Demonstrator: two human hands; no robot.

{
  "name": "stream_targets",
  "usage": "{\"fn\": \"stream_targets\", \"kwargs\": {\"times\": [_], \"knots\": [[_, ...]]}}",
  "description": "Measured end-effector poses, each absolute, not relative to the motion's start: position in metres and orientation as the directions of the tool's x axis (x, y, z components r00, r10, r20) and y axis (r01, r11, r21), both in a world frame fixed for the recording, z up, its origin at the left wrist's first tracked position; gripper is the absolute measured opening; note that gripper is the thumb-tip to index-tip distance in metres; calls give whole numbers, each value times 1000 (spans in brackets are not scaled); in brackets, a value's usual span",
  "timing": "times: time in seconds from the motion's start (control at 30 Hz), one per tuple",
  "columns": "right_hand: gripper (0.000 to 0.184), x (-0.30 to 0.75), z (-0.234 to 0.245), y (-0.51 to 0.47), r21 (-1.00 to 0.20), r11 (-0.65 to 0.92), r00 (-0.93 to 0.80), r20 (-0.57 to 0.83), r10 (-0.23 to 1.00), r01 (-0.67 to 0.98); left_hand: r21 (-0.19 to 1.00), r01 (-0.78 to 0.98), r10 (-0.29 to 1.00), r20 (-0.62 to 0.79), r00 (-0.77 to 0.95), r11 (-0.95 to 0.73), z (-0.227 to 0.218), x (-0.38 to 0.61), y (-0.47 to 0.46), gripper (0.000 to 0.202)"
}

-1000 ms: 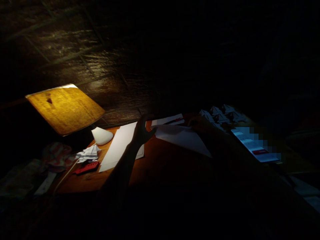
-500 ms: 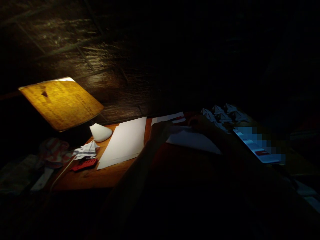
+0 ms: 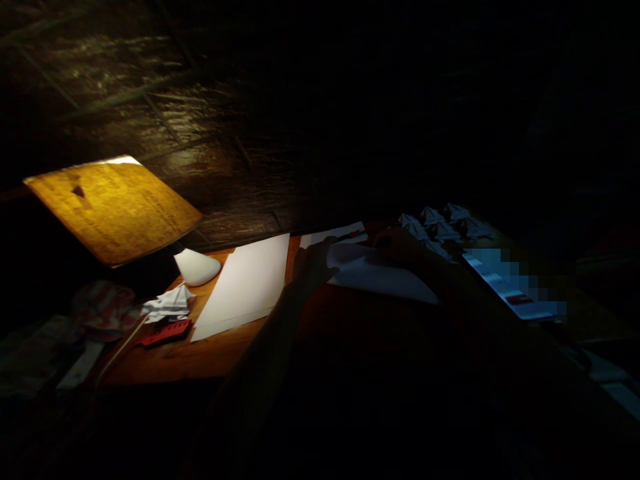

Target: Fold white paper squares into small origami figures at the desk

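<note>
A white sheet of paper (image 3: 385,275), seemingly folded, lies on the dark part of the table between my two hands. At its left end is my left hand (image 3: 318,259), with the fingers above and the thumb below closed on the paper's edge. My right hand (image 3: 396,241) is curled over the far edge of the same sheet, its fingers bent together on the paper. Both hands are in deep shadow, so single fingers show poorly. Behind the left hand lies another pale paper (image 3: 320,237) with a small red item (image 3: 354,234) on it.
A stack of white sheets (image 3: 250,283) lies left of my hands. Further left are a lit lamp (image 3: 117,210) with its white base (image 3: 196,268), a folded paper piece (image 3: 169,303) and a red object (image 3: 166,333). Several folded paper shapes (image 3: 440,230) and a glowing screen (image 3: 500,287) are at right.
My left hand has drawn back left from over the paper to its left end, where the sheet lifts slightly. My right hand stays at the far edge. The view has shifted a little.
</note>
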State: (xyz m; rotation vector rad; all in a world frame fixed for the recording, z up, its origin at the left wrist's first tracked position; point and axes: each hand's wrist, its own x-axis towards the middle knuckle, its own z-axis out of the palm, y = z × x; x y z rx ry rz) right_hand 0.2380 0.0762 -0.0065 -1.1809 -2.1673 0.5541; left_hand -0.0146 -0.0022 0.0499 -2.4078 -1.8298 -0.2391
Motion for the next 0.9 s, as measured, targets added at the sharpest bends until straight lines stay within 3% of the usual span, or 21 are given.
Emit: {"fn": "stream_targets", "kwargs": {"times": [0.27, 0.47, 0.57, 0.7, 0.9], "knots": [[15, 242, 3, 74, -621, 521, -514, 213, 831, 586, 28, 946, 929, 203, 310, -322, 50, -18, -2, 80], [39, 240, 5, 68, -634, 460, -465, 175, 868, 622, -40, 948, 922, 222, 316, -316, 48, -14, -6, 79], [31, 237, 7, 67, -649, 460, -461, 184, 868, 606, -82, 944, 916, 227, 330, -320, 46, -12, -9, 78], [36, 240, 7, 70, -707, 561, -508, 324, 798, 430, -110, 950, 927, 215, 309, -291, 45, -12, -11, 82], [17, 244, -2, 77, -719, 536, -547, 257, 797, 442, -111, 936, 912, 214, 349, -333, 43, -11, -14, 70]]}}
